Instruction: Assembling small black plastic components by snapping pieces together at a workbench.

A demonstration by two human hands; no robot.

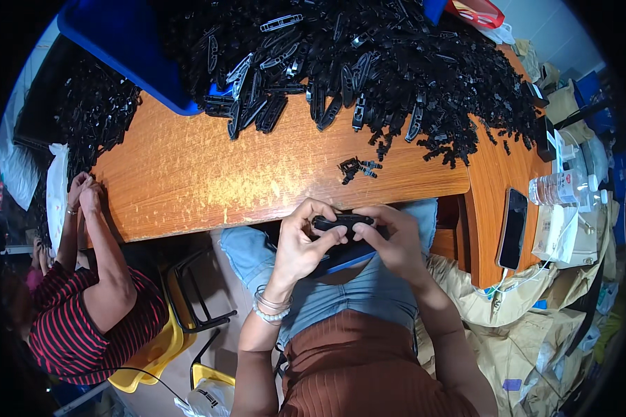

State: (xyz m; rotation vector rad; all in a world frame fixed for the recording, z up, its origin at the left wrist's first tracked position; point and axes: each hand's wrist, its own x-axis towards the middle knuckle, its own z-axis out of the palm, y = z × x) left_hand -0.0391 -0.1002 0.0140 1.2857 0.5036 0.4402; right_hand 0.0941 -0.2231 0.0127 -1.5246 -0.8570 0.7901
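Observation:
Both my hands meet over my lap at the table's front edge, closed on a long black plastic part [343,221] with rounded ends. My left hand [303,240] pinches its left end between thumb and fingers. At the other end, my right hand [391,236] grips it the same way, thumb on top. Fingers partly cover the part, so its finer details are hidden. Beyond my hands, a few small black clip-like pieces [359,169] lie on the wooden table [209,170]. A large heap of similar long black parts [341,76] covers the table's far side.
Many smaller black pieces [494,104] spread at the far right. A blue bin [122,48] leans at the far left. On the right are a phone [512,229] with a cable and a clear plastic bottle [562,188]. A person in a striped shirt [94,323] works at left.

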